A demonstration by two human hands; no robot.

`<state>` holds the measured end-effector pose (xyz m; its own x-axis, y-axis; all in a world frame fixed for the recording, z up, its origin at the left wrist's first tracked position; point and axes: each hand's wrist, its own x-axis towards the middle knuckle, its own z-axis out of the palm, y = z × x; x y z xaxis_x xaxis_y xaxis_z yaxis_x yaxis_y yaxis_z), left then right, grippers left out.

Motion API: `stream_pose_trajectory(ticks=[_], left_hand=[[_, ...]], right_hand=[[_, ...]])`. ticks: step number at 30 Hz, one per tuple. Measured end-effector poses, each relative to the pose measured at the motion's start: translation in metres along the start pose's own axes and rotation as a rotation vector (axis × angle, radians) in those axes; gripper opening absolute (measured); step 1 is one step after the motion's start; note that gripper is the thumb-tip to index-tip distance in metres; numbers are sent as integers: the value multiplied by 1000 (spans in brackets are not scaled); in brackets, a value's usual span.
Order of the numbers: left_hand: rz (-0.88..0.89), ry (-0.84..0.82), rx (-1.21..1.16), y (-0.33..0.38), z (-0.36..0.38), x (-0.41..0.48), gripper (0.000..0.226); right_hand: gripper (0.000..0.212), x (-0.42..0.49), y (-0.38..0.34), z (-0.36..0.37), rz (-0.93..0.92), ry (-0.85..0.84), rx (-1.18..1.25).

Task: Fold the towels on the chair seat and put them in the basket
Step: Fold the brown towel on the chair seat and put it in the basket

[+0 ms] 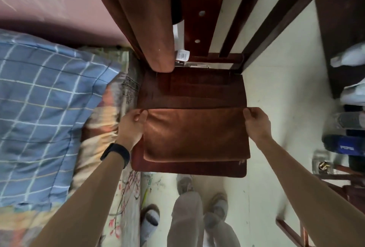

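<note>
Chair seat [189, 88]: both hands' fingers [141, 117] pinch folded brown towel [195, 134] corners.

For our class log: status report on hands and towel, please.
Left hand and right hand pinch brown towel's far corners. Towel half-folded on wooden chair seat. Basket unseen.

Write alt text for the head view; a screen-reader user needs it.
Both hands, left hand and right hand, pinch the far corners of a brown towel half-folded on a chair seat. Another brown towel drapes over the chair back; a bed lies left.
</note>
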<state>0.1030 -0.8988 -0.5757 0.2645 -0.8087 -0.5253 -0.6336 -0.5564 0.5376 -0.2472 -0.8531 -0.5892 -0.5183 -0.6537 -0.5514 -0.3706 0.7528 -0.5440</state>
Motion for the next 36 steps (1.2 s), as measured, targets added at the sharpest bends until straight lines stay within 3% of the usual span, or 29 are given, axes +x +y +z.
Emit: stream_pose_trajectory(ticks=[7,21,24,27,30,33,36], left_hand=[[-85,32,47,3,19,24,24],[-13,129,228,2,40,17,23],[102,231,339,-1,44,3,36],[401,289,584,-10,56,-21,48],[584,150,591,-12,81,-40,57],[496,73,633,-27,99,-40,65],[394,80,700,-53,101,-33,69]], right_hand=[[32,18,-2,14,-4,40,-61],[30,16,-2,34,-64,225,-261],[41,4,3,38,-130,317,-231],[43,-26,8,52,-380,399,-389],[51,-57,10,80,-578,204,-572],[63,-51,22,95,-574,48,-736],[75,-21,38,84,-570,24,-852]])
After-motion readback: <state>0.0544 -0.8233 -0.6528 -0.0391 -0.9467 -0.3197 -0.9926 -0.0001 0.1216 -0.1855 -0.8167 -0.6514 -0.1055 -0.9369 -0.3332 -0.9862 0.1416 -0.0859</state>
